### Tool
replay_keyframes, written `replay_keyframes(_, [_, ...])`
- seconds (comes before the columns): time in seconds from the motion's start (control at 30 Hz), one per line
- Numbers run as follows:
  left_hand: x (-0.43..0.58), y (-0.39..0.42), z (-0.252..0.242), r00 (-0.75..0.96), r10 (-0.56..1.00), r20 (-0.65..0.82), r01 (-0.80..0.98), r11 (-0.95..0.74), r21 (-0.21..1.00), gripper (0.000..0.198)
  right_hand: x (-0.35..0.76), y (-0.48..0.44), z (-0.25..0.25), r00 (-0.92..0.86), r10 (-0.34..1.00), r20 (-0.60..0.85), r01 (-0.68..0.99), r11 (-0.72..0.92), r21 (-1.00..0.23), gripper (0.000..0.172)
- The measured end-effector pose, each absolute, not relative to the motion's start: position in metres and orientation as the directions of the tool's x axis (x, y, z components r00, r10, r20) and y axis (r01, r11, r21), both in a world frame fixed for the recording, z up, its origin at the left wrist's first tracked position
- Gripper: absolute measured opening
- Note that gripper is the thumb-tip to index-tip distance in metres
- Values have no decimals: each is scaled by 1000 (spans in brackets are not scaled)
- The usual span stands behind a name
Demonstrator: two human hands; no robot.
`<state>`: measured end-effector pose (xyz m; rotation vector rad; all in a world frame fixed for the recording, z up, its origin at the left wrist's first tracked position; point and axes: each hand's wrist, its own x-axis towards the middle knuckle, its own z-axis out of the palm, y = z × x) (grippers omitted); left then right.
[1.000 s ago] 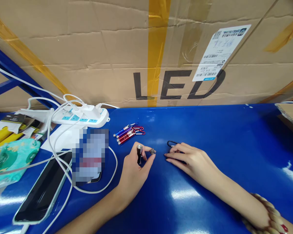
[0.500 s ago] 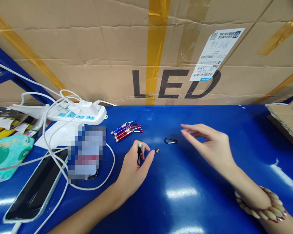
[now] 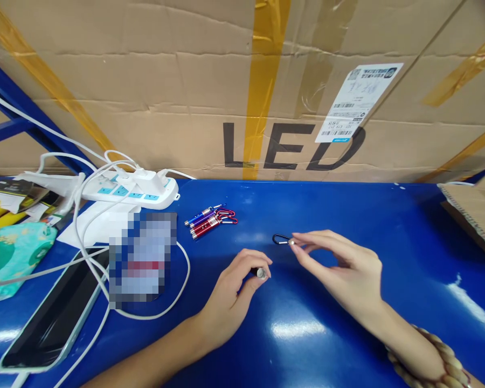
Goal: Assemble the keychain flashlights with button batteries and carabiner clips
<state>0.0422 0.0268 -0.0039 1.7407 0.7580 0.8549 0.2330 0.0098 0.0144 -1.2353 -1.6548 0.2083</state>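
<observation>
Closed around a small black cylinder [image 3: 260,272], my left hand [image 3: 236,291] has the cylinder's silver open end turned to the right. My right hand [image 3: 339,264] pinches a tiny silver piece [image 3: 292,242] between thumb and forefinger. A black carabiner clip [image 3: 281,238] lies on the blue table just left of those fingertips; part of it is hidden by them. Behind my left hand, several small metal tubes with clips, blue, purple and red [image 3: 208,221], lie side by side.
A large cardboard box [image 3: 186,108] stands along the table's back edge. At the left are a white power strip [image 3: 157,200], looping white cables, a black-screened phone [image 3: 52,318], a blurred-out device [image 3: 145,258] and a teal packet [image 3: 20,253]. Cardboard [image 3: 469,210] sits at the right.
My left hand has moved right and tipped the cylinder, its open end now to the right. My right hand has come down and left. The small round piece that lay on the table is gone from its spot.
</observation>
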Motion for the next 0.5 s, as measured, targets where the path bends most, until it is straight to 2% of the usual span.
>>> replay_keyframes(0.1, [41, 29, -5, 534, 812, 237, 49, -310, 949, 18, 232, 6, 16, -104, 722, 684, 648, 571, -504, 23])
replay_keyframes(0.17, [41, 29, -6, 521, 819, 241, 42, -306, 951, 19, 232, 5, 16, -160, 692, 704, 643, 615, -457, 26])
replay_keyframes(0.33, [43, 28, -5, 528, 827, 193, 141, -309, 941, 14, 224, 1, 21, -157, 704, 693, 551, 645, -530, 26])
replay_keyframes(0.5, [45, 29, -8, 552, 803, 224, 204, -391, 898, 14, 220, -1, 20, -307, 668, 678, 416, 735, -535, 34])
